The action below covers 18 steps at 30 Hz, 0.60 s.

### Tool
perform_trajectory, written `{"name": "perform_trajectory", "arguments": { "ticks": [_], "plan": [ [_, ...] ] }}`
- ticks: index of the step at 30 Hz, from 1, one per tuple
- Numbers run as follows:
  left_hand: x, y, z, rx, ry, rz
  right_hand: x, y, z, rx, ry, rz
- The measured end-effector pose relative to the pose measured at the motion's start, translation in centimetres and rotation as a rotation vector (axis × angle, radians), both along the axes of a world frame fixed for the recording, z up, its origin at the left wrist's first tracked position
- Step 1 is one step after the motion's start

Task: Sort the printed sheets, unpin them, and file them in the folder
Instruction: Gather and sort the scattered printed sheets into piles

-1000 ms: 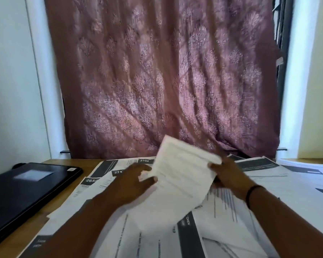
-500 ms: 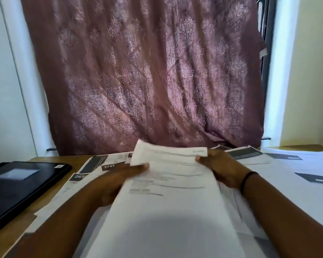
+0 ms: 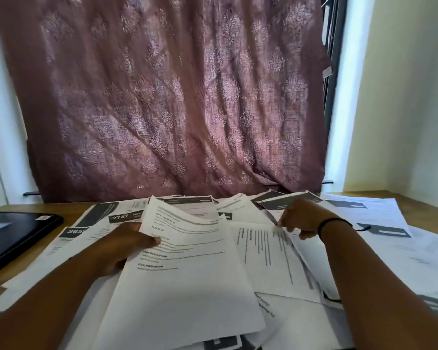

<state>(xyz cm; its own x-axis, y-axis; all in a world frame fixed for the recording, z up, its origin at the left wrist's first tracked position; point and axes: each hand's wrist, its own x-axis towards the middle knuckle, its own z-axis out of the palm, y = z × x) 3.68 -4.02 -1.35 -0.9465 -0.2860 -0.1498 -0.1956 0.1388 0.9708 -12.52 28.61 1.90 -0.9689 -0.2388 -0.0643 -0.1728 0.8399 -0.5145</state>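
Sheets all over the counter [image 3: 430,210].
Left hand [image 3: 127,245] grips a printed bundle [image 3: 185,281]; right hand [image 3: 301,218], fingers curled, pinches a loose sheet [image 3: 268,258].

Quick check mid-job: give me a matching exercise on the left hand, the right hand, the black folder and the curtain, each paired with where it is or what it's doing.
1 left hand
2 right hand
3 black folder
4 curtain

A lies at the table's left edge
B grips the raised sheets
C hangs behind the table
D fingers on a sheet in the pile

1-B, 2-D, 3-A, 4-C
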Motion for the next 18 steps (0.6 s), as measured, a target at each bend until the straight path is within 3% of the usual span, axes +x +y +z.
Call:
{"name": "perform_trajectory", "arguments": {
  "ticks": [2, 5, 9, 11, 15, 18],
  "plan": [
    [-0.1, 0.0, -0.1, -0.014, -0.018, 0.014, 2.1, -1.9, 0.6, 0.093, -0.015, 0.133],
    [-0.1, -0.1, 0.0, -0.018, -0.023, 0.024, 5.1, -4.8, 0.9, 0.397, -0.094, 0.316],
    [-0.3, -0.4, -0.2, -0.045, -0.004, 0.074, 5.8, -6.5, 0.6, 0.545, -0.082, 0.352],
    [-0.4, -0.5, -0.3, -0.064, -0.001, 0.082, 5.1, -5.7, 0.3, 0.458, 0.021, 0.224],
    [-0.4, -0.5, -0.4, -0.08, 0.017, 0.068, 3.0, -3.4, -0.5, 0.272, 0.366, -0.25],
    [-0.4, 0.1, -0.5, -0.083, 0.05, 0.059, 2.2, -1.9, -0.9, 0.239, 0.283, -0.437]
  ]
}}
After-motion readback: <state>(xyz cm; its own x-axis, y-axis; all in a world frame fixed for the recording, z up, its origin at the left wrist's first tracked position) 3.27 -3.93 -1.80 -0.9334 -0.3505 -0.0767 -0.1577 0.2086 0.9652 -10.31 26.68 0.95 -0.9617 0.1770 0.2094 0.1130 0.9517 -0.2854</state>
